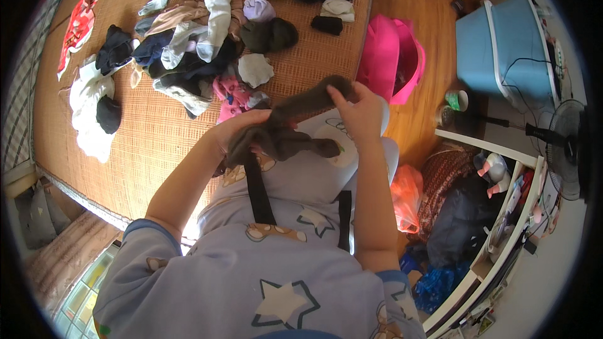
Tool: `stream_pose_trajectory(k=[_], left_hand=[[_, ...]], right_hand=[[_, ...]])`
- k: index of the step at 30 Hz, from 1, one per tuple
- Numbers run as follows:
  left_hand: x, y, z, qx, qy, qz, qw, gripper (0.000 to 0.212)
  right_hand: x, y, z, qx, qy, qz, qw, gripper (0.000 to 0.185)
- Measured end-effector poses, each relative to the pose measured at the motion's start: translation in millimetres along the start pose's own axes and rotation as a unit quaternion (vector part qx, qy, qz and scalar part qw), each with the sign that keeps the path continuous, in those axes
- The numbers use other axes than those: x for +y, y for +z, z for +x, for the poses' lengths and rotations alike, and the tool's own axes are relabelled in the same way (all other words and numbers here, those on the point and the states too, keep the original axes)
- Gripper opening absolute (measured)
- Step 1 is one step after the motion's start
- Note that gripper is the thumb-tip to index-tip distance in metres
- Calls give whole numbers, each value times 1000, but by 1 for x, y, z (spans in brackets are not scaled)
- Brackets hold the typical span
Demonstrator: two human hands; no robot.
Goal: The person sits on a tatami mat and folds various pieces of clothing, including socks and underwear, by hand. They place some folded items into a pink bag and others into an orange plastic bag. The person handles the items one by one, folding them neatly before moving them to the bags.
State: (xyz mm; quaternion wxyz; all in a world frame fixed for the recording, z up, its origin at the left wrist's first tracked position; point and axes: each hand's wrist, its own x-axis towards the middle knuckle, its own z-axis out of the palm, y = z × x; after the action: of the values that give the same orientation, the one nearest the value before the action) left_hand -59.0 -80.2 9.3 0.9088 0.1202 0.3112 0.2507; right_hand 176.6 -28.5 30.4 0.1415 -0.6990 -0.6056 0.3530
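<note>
Both my hands hold dark grey-brown socks (301,143) above my lap. My left hand (242,134) grips the bunched upper ends of the socks. The fingers and thumb of my right hand (358,108) pinch the far end of one sock, which is stretched between the hands. The other sock hangs over my thigh. On the woven mat (155,141) lies a heap of loose socks with white socks (214,23) on top. A rolled lavender sock (258,8), a dark olive bundle (269,35) and a black folded bundle (327,25) lie beyond my hands.
A pink fabric bin (384,56) stands on the wooden floor beside the mat. White clothing (92,113) and a red patterned cloth (82,21) lie at the left. Blue storage bins (506,52), a black fan (567,146) and an orange plastic bag (407,193) are at the right.
</note>
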Motion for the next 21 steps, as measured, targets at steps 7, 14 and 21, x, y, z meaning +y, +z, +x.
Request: stream_pose_trajectory(k=[7, 14, 21], left_hand=[[-4, -5, 7, -34, 17, 44, 998, 41], [-12, -33, 24, 131, 75, 231, 961, 35], [-49, -57, 29, 229, 332, 792, 459, 60]], right_hand=[[-5, 11, -23, -131, -349, 146, 916, 85], [12, 24, -21, -103, -269, -4, 958, 53], [39, 24, -8, 21, -44, 248, 968, 19]])
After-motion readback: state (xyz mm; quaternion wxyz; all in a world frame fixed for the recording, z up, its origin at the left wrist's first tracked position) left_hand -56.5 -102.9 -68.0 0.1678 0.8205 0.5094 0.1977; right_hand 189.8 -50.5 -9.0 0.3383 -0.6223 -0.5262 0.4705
